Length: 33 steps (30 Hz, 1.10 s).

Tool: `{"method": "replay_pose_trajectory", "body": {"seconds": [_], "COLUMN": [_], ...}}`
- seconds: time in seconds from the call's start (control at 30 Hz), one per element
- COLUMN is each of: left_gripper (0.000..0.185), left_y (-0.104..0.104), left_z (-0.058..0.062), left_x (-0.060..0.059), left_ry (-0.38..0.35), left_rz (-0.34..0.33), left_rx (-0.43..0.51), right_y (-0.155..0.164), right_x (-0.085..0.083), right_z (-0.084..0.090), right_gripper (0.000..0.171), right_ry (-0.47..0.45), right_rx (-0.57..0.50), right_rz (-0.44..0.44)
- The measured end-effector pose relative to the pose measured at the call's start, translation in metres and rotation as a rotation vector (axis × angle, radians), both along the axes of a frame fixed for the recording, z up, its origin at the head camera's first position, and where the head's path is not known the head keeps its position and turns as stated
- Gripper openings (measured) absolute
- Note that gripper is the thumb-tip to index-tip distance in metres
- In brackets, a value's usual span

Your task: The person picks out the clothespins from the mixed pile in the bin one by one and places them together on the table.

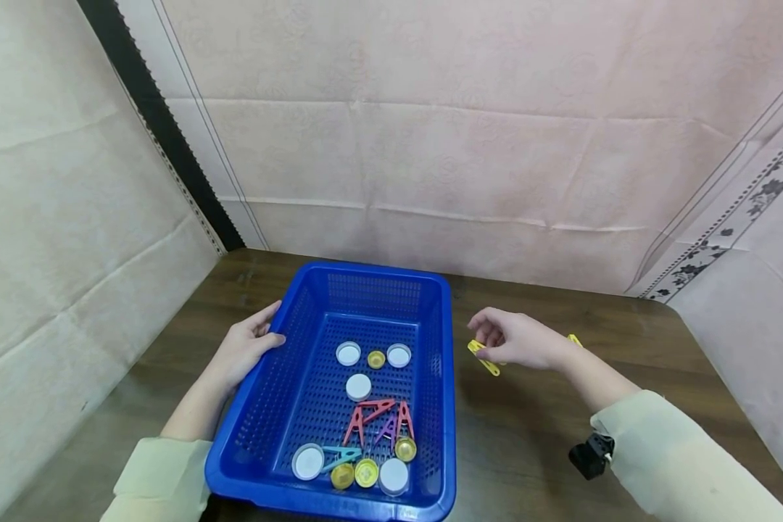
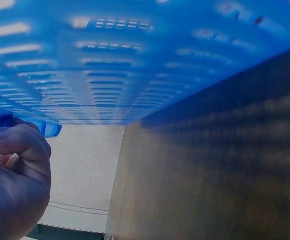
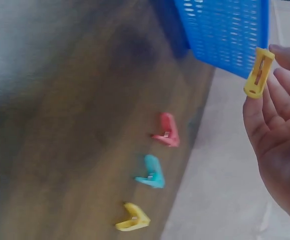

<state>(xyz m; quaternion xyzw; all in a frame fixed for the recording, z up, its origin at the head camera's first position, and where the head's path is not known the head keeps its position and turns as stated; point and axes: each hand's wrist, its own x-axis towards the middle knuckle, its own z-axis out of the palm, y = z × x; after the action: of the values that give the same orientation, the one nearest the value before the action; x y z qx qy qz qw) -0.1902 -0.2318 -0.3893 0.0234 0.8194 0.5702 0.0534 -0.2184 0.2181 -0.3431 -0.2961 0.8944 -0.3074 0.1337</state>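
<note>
The blue basket (image 1: 440,377) is being steadied by the left hand (image 1: 244,348) gripping its nine-o'clock rim; a yellow clothespin (image 3: 258,72) is being pinched, seemingly fingertip-only, by the right hand (image 1: 518,341) at three o'clock.

In the head view the right hand (image 1: 518,339) covers most of the yellow clothespin (image 1: 483,358) it holds, and all but the tip of a second yellow clip (image 1: 574,339) behind the wrist. The blue basket (image 1: 445,406) loses its near rim at the bottom edge. The left wrist view shows the basket wall (image 2: 135,60) blurred, with the left hand (image 2: 15,185) cut off at the corner.
</note>
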Motion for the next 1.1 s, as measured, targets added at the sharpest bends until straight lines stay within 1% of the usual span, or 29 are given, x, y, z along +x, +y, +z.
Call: {"method": "replay_pose_trajectory", "body": {"seconds": [0.13,0.3,0.43,0.83,1.1], "left_gripper": [0.066,0.066,0.066,0.066,0.066], "left_y": [0.000,0.000,0.000,0.000,-0.002], "left_z": [-0.001,0.000,0.000,-0.001,-0.002], "left_x": [0.000,0.000,0.000,-0.001,-0.001], "left_ry": [0.000,-0.002,-0.003,-0.007,-0.010], "left_rz": [0.000,-0.002,-0.001,-0.008,-0.007], "left_rx": [0.001,0.004,0.003,0.014,0.024], "right_y": [0.007,0.013,0.016,0.013,0.007], "right_x": [0.002,0.004,0.004,0.004,0.007], "right_z": [-0.017,-0.040,-0.053,-0.079,-0.092], "right_gripper": [0.035,0.039,0.042,0.042,0.040], "right_ry": [0.017,0.052,0.086,0.082,0.122], "right_rx": [-0.020,-0.049,-0.050,-0.087,-0.104], "right_rz": [-0.075,-0.184,-0.258,-0.403,-0.509]}}
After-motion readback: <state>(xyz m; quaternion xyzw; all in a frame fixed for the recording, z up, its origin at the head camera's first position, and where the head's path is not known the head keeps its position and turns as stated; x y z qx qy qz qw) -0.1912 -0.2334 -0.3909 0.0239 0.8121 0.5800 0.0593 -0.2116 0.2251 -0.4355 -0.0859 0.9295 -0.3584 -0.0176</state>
